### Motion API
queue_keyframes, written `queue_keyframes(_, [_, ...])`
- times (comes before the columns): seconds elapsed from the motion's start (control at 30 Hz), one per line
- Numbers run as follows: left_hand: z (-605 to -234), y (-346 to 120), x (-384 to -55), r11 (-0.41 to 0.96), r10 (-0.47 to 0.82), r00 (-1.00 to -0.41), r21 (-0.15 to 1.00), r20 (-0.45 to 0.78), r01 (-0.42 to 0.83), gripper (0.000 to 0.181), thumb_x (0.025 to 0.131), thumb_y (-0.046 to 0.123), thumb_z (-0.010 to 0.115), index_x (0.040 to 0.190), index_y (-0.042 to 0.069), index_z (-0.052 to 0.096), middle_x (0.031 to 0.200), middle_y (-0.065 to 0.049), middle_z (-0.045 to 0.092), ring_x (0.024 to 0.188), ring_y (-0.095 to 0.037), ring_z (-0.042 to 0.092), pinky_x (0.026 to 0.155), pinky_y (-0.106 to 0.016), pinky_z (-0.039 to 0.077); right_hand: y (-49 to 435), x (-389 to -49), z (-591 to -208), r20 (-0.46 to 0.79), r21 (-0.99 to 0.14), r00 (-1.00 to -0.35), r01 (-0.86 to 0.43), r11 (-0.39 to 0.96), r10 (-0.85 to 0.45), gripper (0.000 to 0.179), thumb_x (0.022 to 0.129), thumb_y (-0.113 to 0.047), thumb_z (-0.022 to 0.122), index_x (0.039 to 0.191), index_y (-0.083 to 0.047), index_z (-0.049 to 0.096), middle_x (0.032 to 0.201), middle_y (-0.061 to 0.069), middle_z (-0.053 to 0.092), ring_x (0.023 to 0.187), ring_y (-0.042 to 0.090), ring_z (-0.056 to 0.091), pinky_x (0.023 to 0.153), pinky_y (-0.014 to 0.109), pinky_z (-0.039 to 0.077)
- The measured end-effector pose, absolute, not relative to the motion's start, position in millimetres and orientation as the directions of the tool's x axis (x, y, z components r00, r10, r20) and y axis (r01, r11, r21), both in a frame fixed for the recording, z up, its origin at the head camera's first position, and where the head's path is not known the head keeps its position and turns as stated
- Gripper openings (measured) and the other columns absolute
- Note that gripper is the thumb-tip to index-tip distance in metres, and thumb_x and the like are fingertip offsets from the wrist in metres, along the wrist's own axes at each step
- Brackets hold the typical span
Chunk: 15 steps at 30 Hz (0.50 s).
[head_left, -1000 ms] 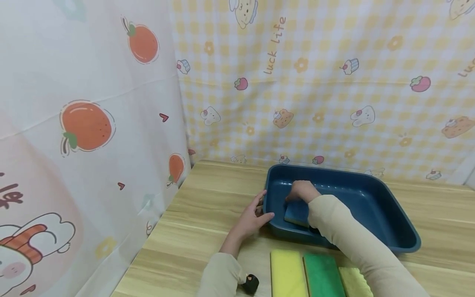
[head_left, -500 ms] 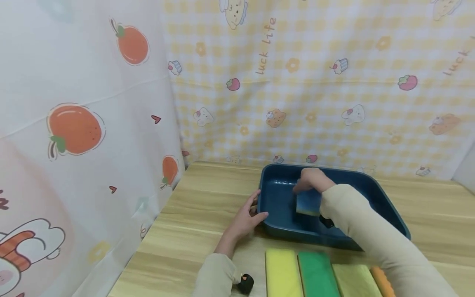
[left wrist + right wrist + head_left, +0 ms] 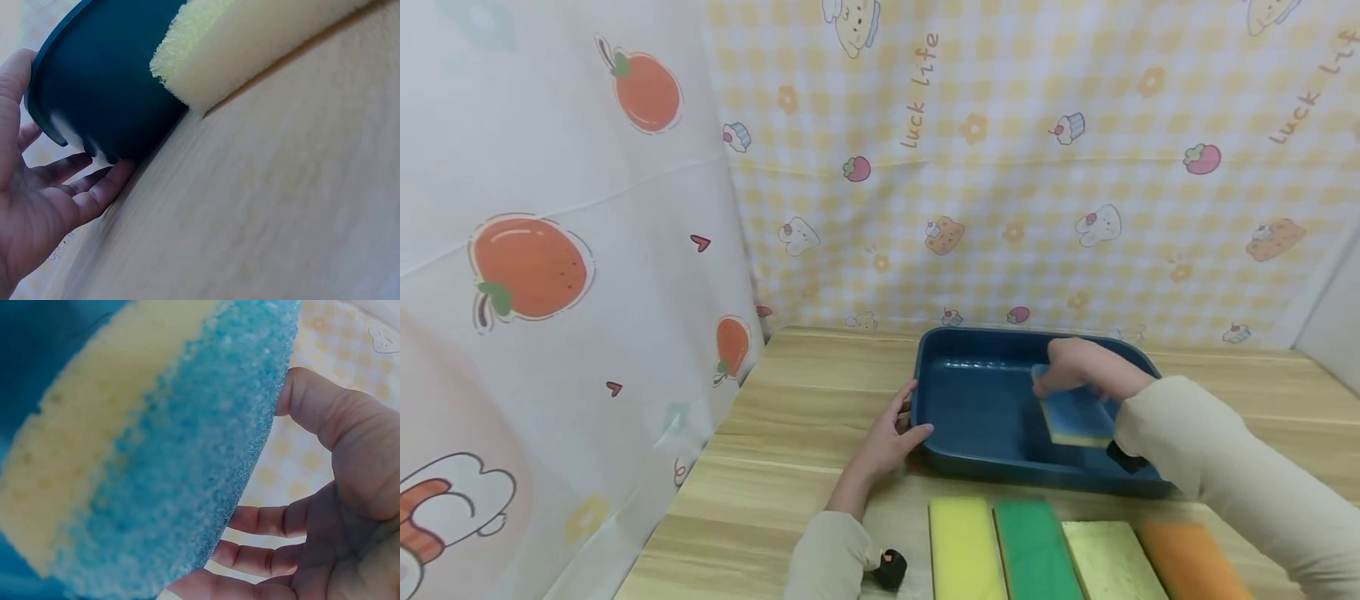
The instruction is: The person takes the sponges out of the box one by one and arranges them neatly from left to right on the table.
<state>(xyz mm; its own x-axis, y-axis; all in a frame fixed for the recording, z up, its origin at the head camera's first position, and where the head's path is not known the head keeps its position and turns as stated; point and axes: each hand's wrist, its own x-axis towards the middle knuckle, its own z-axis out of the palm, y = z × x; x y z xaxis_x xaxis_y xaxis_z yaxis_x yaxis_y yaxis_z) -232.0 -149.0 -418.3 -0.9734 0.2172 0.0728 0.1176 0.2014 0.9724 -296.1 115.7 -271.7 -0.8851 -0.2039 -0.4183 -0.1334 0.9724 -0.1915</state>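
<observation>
My right hand (image 3: 1086, 367) holds a blue-and-yellow sponge (image 3: 1075, 417) inside the right part of the dark blue basin (image 3: 977, 417). The right wrist view shows the thumb and fingers along the edge of the sponge's blue layer (image 3: 181, 450), with its yellow layer (image 3: 81, 431) facing away from the palm. My left hand (image 3: 883, 446) grips the basin's left end. In the left wrist view its thumb lies at the rim and the other fingers (image 3: 103, 187) bend in below it against the outer wall.
In front of the basin lie a yellow sponge (image 3: 966, 550), a green sponge (image 3: 1037, 550), a pale yellow sponge (image 3: 1112, 558) and an orange sponge (image 3: 1195, 558) in a row. A patterned curtain (image 3: 1000, 192) hangs behind the wooden table (image 3: 820, 392), and another cloth (image 3: 572, 375) along its left.
My right hand has carried the blue-and-yellow sponge rightward across the basin from its left part. The orange sponge has come into sight. The left hand keeps its place on the basin.
</observation>
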Motion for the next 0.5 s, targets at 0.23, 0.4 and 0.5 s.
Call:
queue_keyframes(0.23, [-417, -151, -233, 0.196, 0.231, -0.971, 0.974, 0.066, 0.113, 0.067, 0.087, 0.024, 0.059, 0.143, 0.026, 0.022, 0.137, -0.014, 0.036, 0.119, -0.033, 0.042, 0.093, -0.049, 0.038, 147, -275, -269, -0.416, -0.159, -0.877, -0.189, 0.969, -0.240, 0.047, 0.077, -0.035, 0.065, 0.094, 0.004, 0.048, 0.083, 0.015, 0.050, 0.054, 0.028, 0.055, 0.043, 0.039, 0.048])
queue_keyframes(0.4, [-404, -154, -226, 0.162, 0.257, -0.964, 0.980, 0.073, 0.117, 0.068, 0.088, 0.018, 0.057, 0.144, 0.017, 0.020, 0.136, -0.019, 0.035, 0.119, -0.036, 0.041, 0.092, -0.047, 0.040, 167, -258, -270, -0.401, -0.171, -0.873, -0.224, 0.959, -0.276, 0.073, 0.077, -0.036, 0.065, 0.119, 0.015, 0.035, 0.099, 0.030, 0.047, 0.049, 0.026, 0.053, 0.039, 0.037, 0.046])
queue_keyframes(0.5, [-392, -155, -219, 0.145, 0.275, -0.959, 0.983, 0.070, 0.113, 0.068, 0.088, 0.015, 0.057, 0.144, 0.013, 0.018, 0.136, -0.021, 0.034, 0.120, -0.038, 0.040, 0.091, -0.045, 0.042, 179, -247, -273, -0.370, -0.190, -0.881, -0.239, 0.952, -0.295, 0.086, 0.075, -0.039, 0.067, 0.124, 0.018, 0.027, 0.112, 0.041, 0.037, 0.056, 0.025, 0.054, 0.038, 0.036, 0.045])
